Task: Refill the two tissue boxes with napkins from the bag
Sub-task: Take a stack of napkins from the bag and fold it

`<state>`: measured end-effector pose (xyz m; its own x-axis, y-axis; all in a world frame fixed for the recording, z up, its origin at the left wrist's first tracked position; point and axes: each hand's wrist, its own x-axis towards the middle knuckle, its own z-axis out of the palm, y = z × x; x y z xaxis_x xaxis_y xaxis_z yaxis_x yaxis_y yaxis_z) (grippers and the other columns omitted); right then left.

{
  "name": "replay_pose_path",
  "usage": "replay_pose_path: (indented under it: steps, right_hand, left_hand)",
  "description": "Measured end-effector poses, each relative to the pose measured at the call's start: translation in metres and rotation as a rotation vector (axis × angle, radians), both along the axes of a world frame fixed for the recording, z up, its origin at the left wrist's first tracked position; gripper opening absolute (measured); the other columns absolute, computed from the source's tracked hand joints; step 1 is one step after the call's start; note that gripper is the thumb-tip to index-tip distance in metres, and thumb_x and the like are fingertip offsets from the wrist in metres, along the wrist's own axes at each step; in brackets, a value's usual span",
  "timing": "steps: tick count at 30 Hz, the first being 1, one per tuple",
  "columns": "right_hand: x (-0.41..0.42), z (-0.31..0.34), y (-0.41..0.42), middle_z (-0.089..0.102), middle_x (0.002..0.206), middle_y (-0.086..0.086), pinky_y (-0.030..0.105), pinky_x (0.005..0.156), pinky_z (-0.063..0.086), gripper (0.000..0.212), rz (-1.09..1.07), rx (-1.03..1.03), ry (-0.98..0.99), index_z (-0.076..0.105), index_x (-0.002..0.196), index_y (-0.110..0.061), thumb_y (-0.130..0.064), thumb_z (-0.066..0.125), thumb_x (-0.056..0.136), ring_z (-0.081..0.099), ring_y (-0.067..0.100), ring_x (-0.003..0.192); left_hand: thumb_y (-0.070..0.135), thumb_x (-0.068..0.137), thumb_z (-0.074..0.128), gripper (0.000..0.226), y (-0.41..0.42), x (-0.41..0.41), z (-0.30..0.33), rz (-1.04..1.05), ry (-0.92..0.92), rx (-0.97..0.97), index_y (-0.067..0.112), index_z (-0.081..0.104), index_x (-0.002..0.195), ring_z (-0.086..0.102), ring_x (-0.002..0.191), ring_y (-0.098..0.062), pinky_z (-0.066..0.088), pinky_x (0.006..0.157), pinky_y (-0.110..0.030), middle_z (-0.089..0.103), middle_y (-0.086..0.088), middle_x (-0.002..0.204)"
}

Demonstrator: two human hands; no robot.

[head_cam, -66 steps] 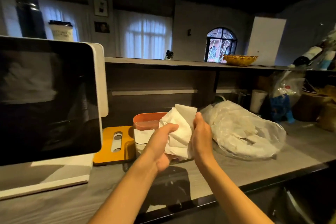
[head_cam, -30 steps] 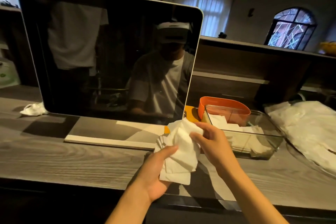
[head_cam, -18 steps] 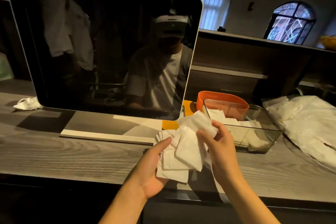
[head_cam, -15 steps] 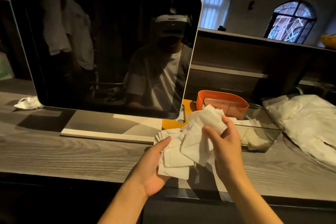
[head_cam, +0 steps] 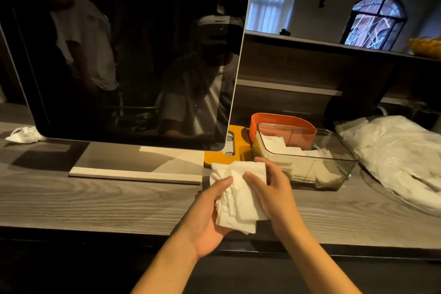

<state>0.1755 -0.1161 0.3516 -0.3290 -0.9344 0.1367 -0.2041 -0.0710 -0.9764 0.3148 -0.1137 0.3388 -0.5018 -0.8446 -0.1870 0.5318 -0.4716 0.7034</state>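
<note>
Head view showed both hands over the counter's (head_cam: 95, 200) front edge: left hand (head_cam: 205, 219) cupping the napkins (head_cam: 238, 198), right hand (head_cam: 272, 193) pinching them. Light, limp and easily fanned apart, they probably needed gripping across the whole stack.

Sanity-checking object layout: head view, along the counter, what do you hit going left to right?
crumpled tissue → monitor → yellow lid → napkin stack, held by left hand and right hand → clear tissue box → bag of napkins
</note>
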Motion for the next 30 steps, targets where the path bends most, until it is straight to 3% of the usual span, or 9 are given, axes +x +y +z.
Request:
replay_pose_path:
  steps: [3, 6, 10, 13, 16, 20, 23, 27, 30]
  right_hand:
    - [-0.008, 0.009, 0.007, 0.061, 0.114, -0.011, 0.025, 0.069, 0.058, 0.041, -0.049, -0.107, -0.065, 0.052, 0.122, -0.037, -0.015, 0.066, 0.09, 0.065, 0.01, 0.097]
    - [-0.021, 0.028, 0.021, 0.064, 0.112, -0.012, 0.027, 0.069, 0.059, 0.051, -0.038, -0.165, -0.113, 0.052, 0.122, -0.04, -0.01, 0.071, 0.085, 0.066, 0.012, 0.097]
    - [-0.039, 0.052, 0.034, 0.073, 0.101, -0.004, 0.033, 0.054, 0.058, 0.052, 0.149, -0.057, -0.342, 0.055, 0.125, -0.036, -0.006, 0.067, 0.084, 0.073, 0.025, 0.082]
    - [-0.035, 0.048, 0.032, 0.067, 0.109, 0.003, 0.032, 0.054, 0.057, 0.048, 0.254, 0.083, -0.24, 0.059, 0.126, -0.033, -0.007, 0.067, 0.086, 0.073, 0.023, 0.077]
    - [-0.023, 0.03, 0.024, 0.067, 0.106, -0.005, 0.029, 0.064, 0.056, 0.046, 0.298, 0.199, -0.058, 0.059, 0.124, -0.034, -0.011, 0.07, 0.086, 0.071, 0.013, 0.08]
    - [-0.018, 0.025, 0.015, 0.064, 0.11, -0.002, 0.035, 0.07, 0.057, 0.037, 0.096, 0.102, -0.107, 0.06, 0.115, -0.035, -0.009, 0.064, 0.089, 0.066, 0.02, 0.092]
    - [-0.022, 0.035, 0.013, 0.061, 0.111, -0.007, 0.027, 0.066, 0.054, 0.034, -0.055, -0.08, -0.083, 0.062, 0.118, -0.032, -0.009, 0.058, 0.092, 0.061, 0.012, 0.094]
    - [-0.018, 0.039, 0.005, 0.059, 0.11, -0.009, 0.02, 0.059, 0.053, 0.034, 0.036, -0.132, -0.167, 0.058, 0.121, -0.028, -0.008, 0.056, 0.093, 0.064, 0.012, 0.091]
    - [-0.004, 0.019, -0.006, 0.059, 0.116, -0.008, 0.021, 0.071, 0.053, 0.037, 0.071, -0.042, 0.025, 0.055, 0.121, -0.031, -0.007, 0.059, 0.093, 0.061, 0.011, 0.101]
  left_hand:
    - [0.027, 0.091, 0.056, 0.038, -0.001, 0.001, -0.004, 0.005, -0.048, 0.011, 0.016, 0.066, 0.126, 0.065, 0.108, -0.033, 0.049, 0.09, -0.048, 0.071, -0.016, 0.118]
    - [0.029, 0.097, 0.051, 0.036, -0.007, 0.002, -0.007, 0.025, -0.028, 0.096, 0.012, 0.067, 0.125, 0.065, 0.107, -0.037, 0.044, 0.102, -0.054, 0.071, -0.018, 0.116]
    - [0.053, 0.097, 0.048, 0.053, -0.012, 0.003, -0.007, 0.033, 0.059, 0.14, 0.014, 0.068, 0.126, 0.058, 0.118, -0.041, 0.039, 0.109, -0.058, 0.067, -0.021, 0.124]
    - [0.061, 0.096, 0.041, 0.062, -0.011, 0.002, -0.004, 0.029, 0.037, 0.115, 0.015, 0.067, 0.128, 0.061, 0.105, -0.035, 0.049, 0.087, -0.042, 0.068, -0.019, 0.118]
    - [0.046, 0.101, 0.039, 0.049, -0.008, -0.001, -0.002, 0.029, 0.002, 0.107, 0.016, 0.065, 0.13, 0.068, 0.096, -0.03, 0.052, 0.078, -0.039, 0.07, -0.016, 0.118]
    - [0.032, 0.103, 0.041, 0.038, -0.005, 0.0, -0.005, 0.046, -0.028, 0.112, 0.016, 0.064, 0.129, 0.068, 0.102, -0.031, 0.052, 0.085, -0.043, 0.072, -0.014, 0.117]
    - [0.028, 0.102, 0.044, 0.036, -0.005, 0.001, -0.009, 0.037, -0.039, 0.119, 0.013, 0.064, 0.128, 0.063, 0.115, -0.038, 0.044, 0.105, -0.055, 0.07, -0.017, 0.12]
    - [0.033, 0.101, 0.044, 0.039, -0.005, -0.002, -0.013, 0.013, -0.015, 0.083, 0.016, 0.07, 0.124, 0.051, 0.129, -0.045, 0.031, 0.114, -0.062, 0.064, -0.023, 0.128]
    - [0.047, 0.098, 0.042, 0.049, 0.0, -0.001, -0.005, -0.031, -0.008, 0.02, 0.018, 0.068, 0.127, 0.055, 0.125, -0.042, 0.034, 0.113, -0.06, 0.065, -0.022, 0.127]
